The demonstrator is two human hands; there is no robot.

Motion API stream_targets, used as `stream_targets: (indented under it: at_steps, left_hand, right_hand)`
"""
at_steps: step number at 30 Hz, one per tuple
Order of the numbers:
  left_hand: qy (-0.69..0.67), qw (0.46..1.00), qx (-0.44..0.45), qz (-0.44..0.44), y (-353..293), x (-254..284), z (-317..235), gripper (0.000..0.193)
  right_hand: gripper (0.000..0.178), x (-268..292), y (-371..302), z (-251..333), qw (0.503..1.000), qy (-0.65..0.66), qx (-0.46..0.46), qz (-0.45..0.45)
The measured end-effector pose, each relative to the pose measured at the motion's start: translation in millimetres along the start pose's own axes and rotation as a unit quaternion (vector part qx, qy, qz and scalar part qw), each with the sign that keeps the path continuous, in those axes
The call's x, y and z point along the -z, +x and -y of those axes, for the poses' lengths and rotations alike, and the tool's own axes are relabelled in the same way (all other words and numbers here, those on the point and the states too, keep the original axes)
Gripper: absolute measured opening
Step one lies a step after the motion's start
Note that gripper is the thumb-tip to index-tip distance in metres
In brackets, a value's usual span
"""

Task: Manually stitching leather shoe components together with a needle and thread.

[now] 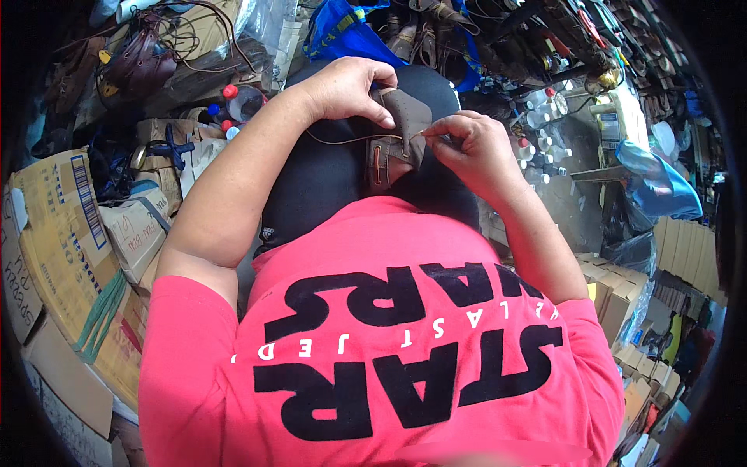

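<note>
A brown-grey leather shoe upper [408,117], much like a boat shoe's, rests between my dark-trousered knees. My left hand [348,89] grips its far left edge, thumb on the near face and fingers mostly hidden behind. At its right side my right hand [475,144] pinches a thin tan lace [342,142] between thumb and forefinger, close against the leather. From the upper, that lace trails left across my thigh. A loop of orange lacing [377,163] runs along the left side of the upper. Whether a needle is at the pinched end, I cannot tell.
Cardboard boxes [58,226] are stacked at my left. Red-capped plastic bottles [245,103] stand beyond my left forearm, with more bottles [545,117] at the right. A blue bag [342,31] lies past my knees. Dark leather pieces [140,62] and cords clutter the far left.
</note>
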State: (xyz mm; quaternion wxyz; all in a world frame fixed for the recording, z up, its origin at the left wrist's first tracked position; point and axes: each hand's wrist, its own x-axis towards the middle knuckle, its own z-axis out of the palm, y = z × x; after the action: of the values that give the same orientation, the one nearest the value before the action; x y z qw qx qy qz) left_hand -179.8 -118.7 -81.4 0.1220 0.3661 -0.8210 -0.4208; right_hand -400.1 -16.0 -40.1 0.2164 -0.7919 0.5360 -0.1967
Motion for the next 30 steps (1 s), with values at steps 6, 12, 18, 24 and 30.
stream_targets:
  at_steps: [6, 12, 18, 24, 30]
  left_hand:
    - [-0.001, 1.000, -0.002, -0.003, 0.6, -0.7, 0.9, 0.045]
    - [0.004, 1.000, -0.020, -0.010, 0.8, -3.9, 2.4, 0.044]
    - [0.021, 0.999, -0.009, -0.029, -3.8, -6.0, -1.7, 0.042]
    - [0.050, 0.982, -0.049, -0.173, -49.7, -8.7, -15.0, 0.023]
    - [-0.005, 0.971, -0.054, -0.231, -79.0, -24.0, -30.7, 0.023]
  right_hand:
    - [0.015, -15.8, 2.5, -17.9, 0.990, 0.134, -0.041, 0.031]
    - [0.017, -23.2, 6.3, -51.2, 0.962, 0.257, -0.016, 0.092]
    - [0.014, -33.4, 8.8, -23.7, 0.976, 0.217, -0.013, 0.016]
    - [0.012, -26.9, -2.8, -18.2, 0.993, 0.059, 0.093, -0.041]
    - [0.023, -23.1, -1.2, -23.6, 0.994, 0.098, 0.052, 0.016]
